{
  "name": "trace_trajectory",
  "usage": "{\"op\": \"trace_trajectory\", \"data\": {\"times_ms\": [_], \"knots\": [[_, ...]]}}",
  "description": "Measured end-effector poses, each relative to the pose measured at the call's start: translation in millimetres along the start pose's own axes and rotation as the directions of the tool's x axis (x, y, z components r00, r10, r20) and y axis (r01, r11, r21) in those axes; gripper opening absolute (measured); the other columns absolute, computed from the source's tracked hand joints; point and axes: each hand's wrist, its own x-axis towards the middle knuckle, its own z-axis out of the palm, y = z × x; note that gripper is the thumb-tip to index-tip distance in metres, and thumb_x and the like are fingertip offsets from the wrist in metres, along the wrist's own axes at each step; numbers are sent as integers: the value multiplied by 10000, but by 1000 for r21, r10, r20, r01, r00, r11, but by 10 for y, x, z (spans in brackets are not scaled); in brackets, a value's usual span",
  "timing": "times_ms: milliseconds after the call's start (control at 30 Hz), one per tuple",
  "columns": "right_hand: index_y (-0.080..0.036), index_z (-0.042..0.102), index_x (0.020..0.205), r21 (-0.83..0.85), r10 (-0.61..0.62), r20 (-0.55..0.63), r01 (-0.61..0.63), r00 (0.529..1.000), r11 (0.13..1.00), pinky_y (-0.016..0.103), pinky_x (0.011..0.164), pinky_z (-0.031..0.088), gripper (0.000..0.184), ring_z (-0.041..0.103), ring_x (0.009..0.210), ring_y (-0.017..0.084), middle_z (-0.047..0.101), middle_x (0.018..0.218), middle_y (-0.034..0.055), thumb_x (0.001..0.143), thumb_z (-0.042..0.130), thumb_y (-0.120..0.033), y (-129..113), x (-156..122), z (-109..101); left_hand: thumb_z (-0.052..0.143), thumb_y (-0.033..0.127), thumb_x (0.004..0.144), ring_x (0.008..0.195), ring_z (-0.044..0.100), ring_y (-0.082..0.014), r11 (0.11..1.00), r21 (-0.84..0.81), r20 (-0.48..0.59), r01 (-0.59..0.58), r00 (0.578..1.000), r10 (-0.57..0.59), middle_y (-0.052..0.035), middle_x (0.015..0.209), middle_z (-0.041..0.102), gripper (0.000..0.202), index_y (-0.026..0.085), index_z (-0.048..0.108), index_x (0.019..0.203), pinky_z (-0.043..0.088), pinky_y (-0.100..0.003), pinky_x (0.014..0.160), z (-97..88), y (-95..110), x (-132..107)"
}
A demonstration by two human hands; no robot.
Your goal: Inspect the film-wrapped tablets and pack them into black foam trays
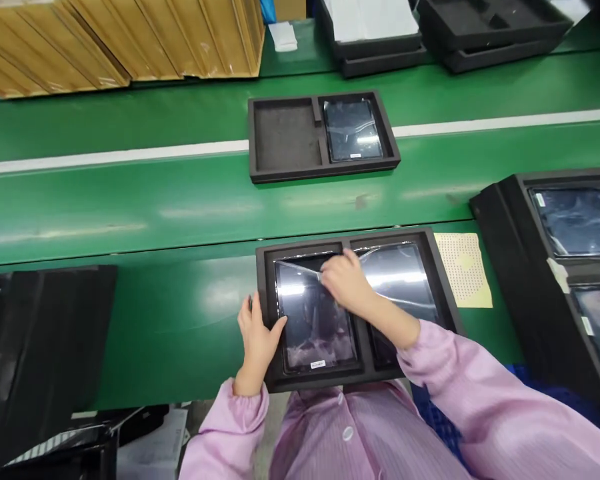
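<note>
A black foam tray [445, 280] with two compartments lies at the near edge of the green bench. Each compartment holds a dark glossy tablet; the left tablet [313, 327] bears a small white label near its bottom. My left hand [257, 337] rests on the tray's left rim, thumb on the tablet's edge. My right hand [345, 280] pinches the clear protective film [300, 270] near the left tablet's upper right corner, lifted slightly off the glass. The right tablet [397, 273] is partly hidden by my right forearm in a pink sleeve.
A second foam tray [285, 137] with one tablet in its right compartment sits on the green conveyor. More trays with tablets [575, 220] stand at the right, black foam [40, 333] at the left. A yellow dotted sheet [463, 270] lies beside my tray. Cardboard [125, 40] and stacked trays line the back.
</note>
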Motion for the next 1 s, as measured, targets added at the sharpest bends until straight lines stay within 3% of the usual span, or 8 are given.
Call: {"op": "trace_trajectory", "data": {"times_ms": [133, 200, 300, 367, 433, 633, 833, 1000], "knots": [[-184, 621, 756, 354, -544, 19, 503, 839, 789, 397, 1024, 382, 210, 580, 777, 155, 660, 787, 10, 899, 468, -160, -537, -701, -230, 636, 388, 760, 1430, 143, -344, 977, -202, 144, -73, 984, 103, -97, 1562, 115, 379, 209, 631, 1095, 210, -514, 1134, -53, -122, 23], [-182, 618, 856, 480, -475, -147, 483, 868, 732, 363, 1030, 395, 283, 603, 856, 144, 673, 871, 25, 965, 364, -238, -568, -954, -285, 607, 376, 784, 1428, 173, -320, 955, -266, 206, -130, 960, 188, -36, 1550, 198, 191, 205, 686, 760, 204, -476, 1148, -102, -184, -28], [-160, 608, 1058, 432, -54, -236, 154, 970, 888, 431, 1001, 434, 334, 593, 1060, 190, 677, 1043, 110, 970, 289, -202, -284, -1110, -213, 591, 353, 781, 1398, 262, -311, 954, -263, 261, -145, 941, 215, -15, 1504, 307, 243, 205, 638, 594, 236, -476, 1146, -135, -203, -21], [-165, 607, 1122, 278, -31, -171, 78, 985, 957, 525, 1017, 403, 357, 567, 1141, 230, 675, 1093, 129, 934, 308, -109, -54, -1143, -89, 584, 345, 774, 1384, 291, -314, 969, -209, 237, -131, 955, 180, -26, 1495, 312, 197, 211, 641, 642, 251, -480, 1141, -97, -150, 85], [-187, 617, 1138, 188, -234, -46, 239, 971, 953, 560, 1045, 363, 373, 556, 1173, 232, 675, 1123, 115, 913, 346, -64, 79, -1175, 27, 616, 346, 742, 1384, 282, -328, 981, -141, 161, -130, 975, 153, -64, 1495, 299, 153, 212, 659, 804, 242, -488, 1141, -19, -63, 262], [-241, 591, 1201, 224, -475, 145, 439, 868, 870, 436, 1078, 378, 376, 440, 1294, 201, 533, 1355, 60, 905, 452, -56, 44, -1129, -24, 711, 354, 628, 1425, 132, -365, 998, -37, 117, -54, 991, 58, -243, 1516, 194, 984, 66, 217, 1428, 120, -501, 1161, 148, 112, 799], [-232, 669, 874, 122, -283, 284, 258, 916, 958, 491, 1089, 297, 240, 449, 1253, 224, 591, 1278, 14, 907, 464, -112, 183, -485, -173, 693, 369, 659, 1438, -14, -363, 998, -63, 239, -11, 971, 26, -249, 1547, 87, 1084, 59, 32, 1461, 30, -529, 1153, 130, 74, 885], [-154, 637, 938, -66, 253, 288, -245, 923, 967, 357, 794, 439, 186, 596, 913, 237, 672, 961, 103, 931, 461, -212, 304, -91, -194, 701, 353, 661, 1435, -41, -363, 999, -52, 256, 1, 967, 12, -256, 1550, 55, 1081, 77, 31, 1463, 42, -550, 1141, 148, 88, 879]]}}
